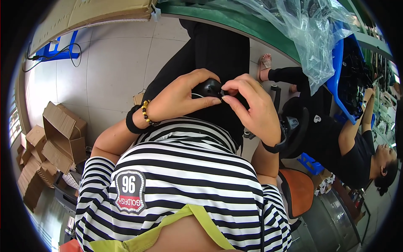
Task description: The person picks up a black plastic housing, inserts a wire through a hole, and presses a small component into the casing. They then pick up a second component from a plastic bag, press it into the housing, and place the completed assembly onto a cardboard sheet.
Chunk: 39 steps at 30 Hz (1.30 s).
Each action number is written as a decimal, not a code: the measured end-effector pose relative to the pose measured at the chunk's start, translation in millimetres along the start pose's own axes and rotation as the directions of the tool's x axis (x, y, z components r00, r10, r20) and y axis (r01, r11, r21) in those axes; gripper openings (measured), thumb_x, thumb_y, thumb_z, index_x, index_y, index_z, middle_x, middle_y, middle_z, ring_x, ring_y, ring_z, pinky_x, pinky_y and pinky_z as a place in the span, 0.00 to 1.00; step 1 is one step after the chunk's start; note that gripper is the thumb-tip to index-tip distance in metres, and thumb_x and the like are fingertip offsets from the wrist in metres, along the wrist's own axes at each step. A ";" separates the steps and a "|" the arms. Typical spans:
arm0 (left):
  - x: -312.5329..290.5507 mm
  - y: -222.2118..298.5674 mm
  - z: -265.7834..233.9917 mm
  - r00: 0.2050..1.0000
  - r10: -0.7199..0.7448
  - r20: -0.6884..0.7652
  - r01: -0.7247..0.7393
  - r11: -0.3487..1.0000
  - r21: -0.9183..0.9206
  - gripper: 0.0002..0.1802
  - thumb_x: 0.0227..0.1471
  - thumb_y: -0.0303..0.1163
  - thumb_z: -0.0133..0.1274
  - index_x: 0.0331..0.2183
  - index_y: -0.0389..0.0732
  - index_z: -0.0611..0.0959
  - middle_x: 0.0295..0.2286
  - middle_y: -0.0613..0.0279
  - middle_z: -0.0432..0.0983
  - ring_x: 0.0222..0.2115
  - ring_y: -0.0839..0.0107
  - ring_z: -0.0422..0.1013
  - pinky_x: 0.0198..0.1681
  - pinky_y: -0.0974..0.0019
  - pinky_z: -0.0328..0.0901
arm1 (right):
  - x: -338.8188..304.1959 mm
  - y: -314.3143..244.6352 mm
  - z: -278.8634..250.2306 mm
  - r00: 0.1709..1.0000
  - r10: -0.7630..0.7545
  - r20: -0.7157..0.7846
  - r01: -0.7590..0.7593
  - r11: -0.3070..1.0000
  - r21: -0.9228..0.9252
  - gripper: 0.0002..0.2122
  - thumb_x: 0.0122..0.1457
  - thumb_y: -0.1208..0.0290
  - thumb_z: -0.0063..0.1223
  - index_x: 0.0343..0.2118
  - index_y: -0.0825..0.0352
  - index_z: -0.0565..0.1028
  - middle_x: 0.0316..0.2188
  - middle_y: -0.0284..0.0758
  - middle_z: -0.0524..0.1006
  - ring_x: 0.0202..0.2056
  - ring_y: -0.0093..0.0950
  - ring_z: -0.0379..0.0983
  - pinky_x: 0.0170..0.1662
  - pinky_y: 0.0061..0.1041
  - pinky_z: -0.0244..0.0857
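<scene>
Above my lap, my left hand (180, 94) is closed round a smooth, rounded black plastic-looking part (208, 87), thumb below it and fingers above. My right hand (254, 103) comes in from the right, thumb and forefinger pinched at the part's right end. Between those fingertips is a small dark piece (223, 93); whether it is joined to the rounded part I cannot tell. The fingers hide much of both.
A green table edge (268, 35) runs ahead, with clear plastic film (312, 38) hanging over it. At the right, a co-worker (346, 143) reaches toward a blue bin (342, 80) of black parts. Cardboard boxes (63, 130) are stacked on the left, near a blue stool (58, 50).
</scene>
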<state>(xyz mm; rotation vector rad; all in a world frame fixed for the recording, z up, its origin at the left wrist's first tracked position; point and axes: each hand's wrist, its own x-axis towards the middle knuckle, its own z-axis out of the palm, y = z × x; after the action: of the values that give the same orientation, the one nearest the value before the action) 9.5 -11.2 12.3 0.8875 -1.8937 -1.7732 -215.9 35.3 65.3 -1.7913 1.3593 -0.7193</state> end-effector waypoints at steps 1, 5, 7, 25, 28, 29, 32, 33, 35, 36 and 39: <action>-0.4 -0.7 -0.1 1.000 0.007 -0.013 -0.007 1.000 0.012 0.25 0.53 0.36 0.68 0.50 0.36 0.80 0.43 0.54 0.78 0.44 0.62 0.76 0.49 0.63 0.70 | -1.1 0.5 -0.3 1.000 0.001 -0.005 -0.001 1.000 -0.003 0.08 0.60 0.73 0.64 0.38 0.69 0.77 0.31 0.37 0.76 0.30 0.31 0.75 0.35 0.27 0.69; 0.2 0.6 1.7 0.999 0.037 -0.019 -0.037 0.999 0.029 0.26 0.53 0.36 0.68 0.50 0.35 0.80 0.43 0.53 0.78 0.44 0.60 0.76 0.48 0.62 0.71 | -3.8 1.1 -1.0 0.991 0.116 0.073 -0.090 0.954 -0.286 0.10 0.59 0.75 0.64 0.42 0.68 0.76 0.33 0.36 0.76 0.33 0.31 0.75 0.37 0.28 0.69; 0.2 0.7 1.4 0.999 0.047 -0.018 -0.047 0.998 0.031 0.26 0.53 0.36 0.68 0.50 0.35 0.80 0.44 0.53 0.78 0.44 0.60 0.76 0.48 0.62 0.70 | -1.8 -2.0 -1.8 0.999 0.027 0.020 -0.025 0.994 -0.107 0.10 0.60 0.73 0.64 0.41 0.68 0.76 0.31 0.35 0.75 0.33 0.31 0.74 0.37 0.28 0.68; -4.6 -2.8 -15.9 1.000 0.000 0.003 0.000 1.000 0.001 0.25 0.54 0.35 0.67 0.50 0.36 0.79 0.43 0.56 0.77 0.45 0.64 0.74 0.52 0.63 0.67 | 7.5 0.0 5.0 0.990 0.108 0.087 -0.085 0.968 -0.234 0.10 0.60 0.73 0.64 0.41 0.68 0.76 0.32 0.36 0.75 0.34 0.34 0.75 0.39 0.29 0.68; -4.7 -3.8 -14.9 1.000 -0.012 0.006 0.013 1.000 -0.013 0.25 0.54 0.35 0.67 0.50 0.36 0.79 0.43 0.56 0.77 0.45 0.63 0.74 0.52 0.63 0.67 | 8.6 -2.4 7.0 0.999 -0.035 0.021 0.035 0.999 -0.009 0.09 0.60 0.73 0.64 0.40 0.69 0.76 0.34 0.37 0.75 0.36 0.35 0.75 0.40 0.30 0.68; -5.1 -4.9 -14.4 1.000 -0.003 0.007 0.003 1.000 -0.006 0.25 0.54 0.36 0.67 0.50 0.36 0.79 0.43 0.56 0.77 0.45 0.63 0.74 0.52 0.63 0.67 | 8.2 -1.9 6.2 0.999 -0.035 0.021 0.035 0.999 -0.011 0.09 0.60 0.73 0.64 0.40 0.69 0.76 0.34 0.37 0.75 0.36 0.35 0.75 0.40 0.30 0.68; -5.2 -3.0 -13.8 1.000 0.003 0.004 -0.003 1.000 -0.003 0.25 0.54 0.36 0.67 0.50 0.36 0.79 0.43 0.56 0.77 0.46 0.63 0.74 0.53 0.63 0.67 | 8.1 0.2 4.3 0.991 0.107 0.077 -0.087 0.970 -0.229 0.09 0.60 0.74 0.64 0.40 0.69 0.76 0.37 0.38 0.76 0.38 0.35 0.75 0.41 0.30 0.69; -4.7 -1.3 -13.7 1.000 0.001 0.003 -0.001 1.000 -0.008 0.25 0.54 0.35 0.67 0.50 0.35 0.79 0.43 0.56 0.77 0.46 0.63 0.74 0.53 0.63 0.67 | 8.0 0.3 4.4 0.991 0.106 0.078 -0.086 0.970 -0.228 0.09 0.60 0.74 0.64 0.40 0.69 0.76 0.37 0.38 0.76 0.38 0.35 0.75 0.41 0.30 0.69; -5.0 -1.1 -13.6 1.000 -0.001 0.000 0.001 1.000 -0.014 0.25 0.54 0.35 0.67 0.50 0.35 0.79 0.44 0.56 0.77 0.46 0.63 0.74 0.53 0.63 0.67 | 9.4 -2.0 3.9 0.999 -0.004 0.042 0.007 0.996 -0.083 0.09 0.61 0.72 0.64 0.39 0.69 0.76 0.37 0.38 0.77 0.38 0.36 0.75 0.42 0.29 0.69; -5.0 -2.3 -13.6 1.000 0.004 0.000 -0.004 1.000 -0.009 0.25 0.54 0.35 0.67 0.50 0.35 0.79 0.44 0.56 0.77 0.46 0.63 0.74 0.53 0.63 0.67 | 9.8 -2.7 3.8 0.998 -0.056 0.018 0.056 0.998 -0.012 0.10 0.61 0.71 0.64 0.39 0.69 0.76 0.37 0.38 0.77 0.38 0.36 0.75 0.42 0.29 0.69; -5.3 -3.3 -13.3 1.000 0.013 0.000 -0.013 1.000 0.001 0.25 0.54 0.35 0.67 0.50 0.35 0.79 0.44 0.56 0.77 0.46 0.63 0.74 0.53 0.63 0.67 | 7.8 -0.7 5.6 0.997 0.042 0.061 -0.038 0.997 -0.068 0.10 0.60 0.71 0.64 0.40 0.68 0.76 0.38 0.39 0.77 0.40 0.37 0.76 0.44 0.28 0.69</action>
<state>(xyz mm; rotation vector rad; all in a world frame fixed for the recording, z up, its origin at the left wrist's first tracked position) 22.8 -17.4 11.3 0.8746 -1.8963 -1.7646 -208.9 29.1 62.7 -1.8181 1.3879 -0.5988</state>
